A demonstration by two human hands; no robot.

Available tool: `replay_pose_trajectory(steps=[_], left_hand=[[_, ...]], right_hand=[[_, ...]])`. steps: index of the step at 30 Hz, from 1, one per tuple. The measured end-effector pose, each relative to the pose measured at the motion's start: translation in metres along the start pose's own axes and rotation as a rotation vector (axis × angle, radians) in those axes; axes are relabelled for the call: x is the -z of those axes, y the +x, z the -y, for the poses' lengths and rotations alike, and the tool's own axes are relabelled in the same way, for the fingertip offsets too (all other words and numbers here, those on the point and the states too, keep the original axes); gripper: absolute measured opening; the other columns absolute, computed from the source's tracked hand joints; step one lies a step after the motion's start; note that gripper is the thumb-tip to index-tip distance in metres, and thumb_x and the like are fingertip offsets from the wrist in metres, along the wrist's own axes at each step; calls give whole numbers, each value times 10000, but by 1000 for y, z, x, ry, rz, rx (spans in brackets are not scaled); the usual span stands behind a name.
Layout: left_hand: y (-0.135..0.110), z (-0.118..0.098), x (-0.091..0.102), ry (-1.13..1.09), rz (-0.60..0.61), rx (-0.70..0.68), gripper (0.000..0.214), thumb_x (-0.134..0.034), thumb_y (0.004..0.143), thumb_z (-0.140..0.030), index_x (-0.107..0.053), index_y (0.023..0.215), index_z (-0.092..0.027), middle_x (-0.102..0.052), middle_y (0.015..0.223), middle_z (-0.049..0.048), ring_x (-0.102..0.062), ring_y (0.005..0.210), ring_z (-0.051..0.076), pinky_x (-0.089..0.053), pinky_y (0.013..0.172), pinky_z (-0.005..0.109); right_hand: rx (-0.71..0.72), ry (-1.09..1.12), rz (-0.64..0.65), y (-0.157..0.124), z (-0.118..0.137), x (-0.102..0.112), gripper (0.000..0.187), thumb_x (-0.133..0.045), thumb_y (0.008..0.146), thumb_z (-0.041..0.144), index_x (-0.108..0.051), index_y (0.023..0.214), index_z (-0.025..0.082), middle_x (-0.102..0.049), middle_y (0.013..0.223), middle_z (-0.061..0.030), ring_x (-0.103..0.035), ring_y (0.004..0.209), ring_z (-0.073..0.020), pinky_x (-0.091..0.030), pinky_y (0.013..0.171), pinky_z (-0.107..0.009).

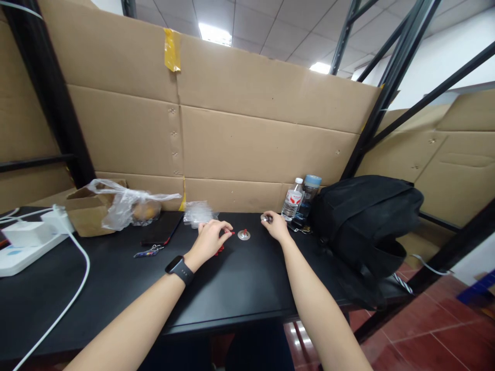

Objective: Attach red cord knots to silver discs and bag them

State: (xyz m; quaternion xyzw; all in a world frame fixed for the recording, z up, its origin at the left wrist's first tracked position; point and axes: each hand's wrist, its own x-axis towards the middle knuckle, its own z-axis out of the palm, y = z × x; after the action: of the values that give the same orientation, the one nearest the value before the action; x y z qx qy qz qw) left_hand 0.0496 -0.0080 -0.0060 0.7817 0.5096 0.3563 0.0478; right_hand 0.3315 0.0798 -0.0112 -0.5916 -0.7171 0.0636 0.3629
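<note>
My left hand [213, 238], a dark watch on its wrist, is closed in a pinch on a small red piece [232, 233]. Below its palm, more small red pieces [220, 251] lie on the black table, partly covered by the hand. A clear round disc like a suction cup [243, 235], with a red piece standing at its centre, rests on the table between my hands. To the right, my right hand [277, 226] is closed on another small clear disc [266, 218], mostly hidden by the fingers.
Clear plastic pieces or bags [199, 212] lie behind my left hand. Farther left are keys [150, 251], a dark tablet-like item [161, 229], a plastic bag [133, 206] and a power strip [31, 252]. A water bottle [292, 200], blue-lidded bottle [310, 193] and black backpack [363, 221] stand right.
</note>
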Motion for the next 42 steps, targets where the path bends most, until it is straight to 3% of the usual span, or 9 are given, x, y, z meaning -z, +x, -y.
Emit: replay_pose_trajectory(steps=[3,5,9,13,24,32,38,42], left_hand=[[2,0,6,-23,-58,116,149,-625,933,-352,-745,989,-282,-777,960,19,-664,1022,265,-335,938,424],[3,0,10,-50,-66,161,165,-612,937,-362,-752,949,-274,-778,956,19,-677,1000,264,-346,951,436],[4,3,11,-120,-93,105,195,-574,952,-368,-733,950,-255,-734,1039,37,-656,1026,253,-390,950,424],[4,8,3,-112,-154,54,182,-567,952,-338,-711,946,-227,-638,1116,63,-597,1112,258,-424,935,410],[3,7,-1,-91,-206,42,157,-574,960,-314,-705,931,-233,-595,1111,56,-551,1116,259,-419,956,428],[0,0,0,-7,-237,-34,161,-571,967,-311,-706,935,-229,-597,1120,72,-513,1126,282,-404,931,442],[-1,-5,4,133,-220,-109,179,-548,982,-326,-705,989,-240,-611,1169,100,-476,1179,306,-388,947,457],[-1,-7,8,176,-214,-122,205,-526,995,-343,-706,998,-246,-610,1199,107,-456,1208,313,-366,983,477]], right_hand=[[162,316,31,-6,23,-6,363,-727,783,308,-690,1134,226,-749,1065,-50,-664,899,-198,-494,810,-327],[205,465,65,-15,44,-14,391,-739,778,330,-683,1153,231,-740,1101,-61,-670,931,-203,-504,749,-310],[197,780,173,-36,85,-30,404,-792,748,355,-672,1108,217,-723,1139,-93,-684,963,-215,-524,699,-294],[203,924,224,-50,106,-37,394,-813,751,370,-675,1085,211,-732,1125,-100,-702,989,-223,-540,735,-302],[191,975,214,-53,108,-36,359,-856,704,366,-705,989,207,-736,1148,-105,-712,1024,-243,-560,767,-322],[94,1089,260,-53,106,-37,338,-880,671,383,-672,850,186,-728,1106,-85,-731,943,-218,-572,881,-357],[-1,1077,324,-55,107,-40,357,-822,738,490,-688,858,182,-717,940,-60,-716,756,-180,-557,703,-302],[-73,1140,381,-53,106,-41,412,-793,757,553,-679,876,175,-709,898,-65,-719,761,-187,-544,669,-280]])
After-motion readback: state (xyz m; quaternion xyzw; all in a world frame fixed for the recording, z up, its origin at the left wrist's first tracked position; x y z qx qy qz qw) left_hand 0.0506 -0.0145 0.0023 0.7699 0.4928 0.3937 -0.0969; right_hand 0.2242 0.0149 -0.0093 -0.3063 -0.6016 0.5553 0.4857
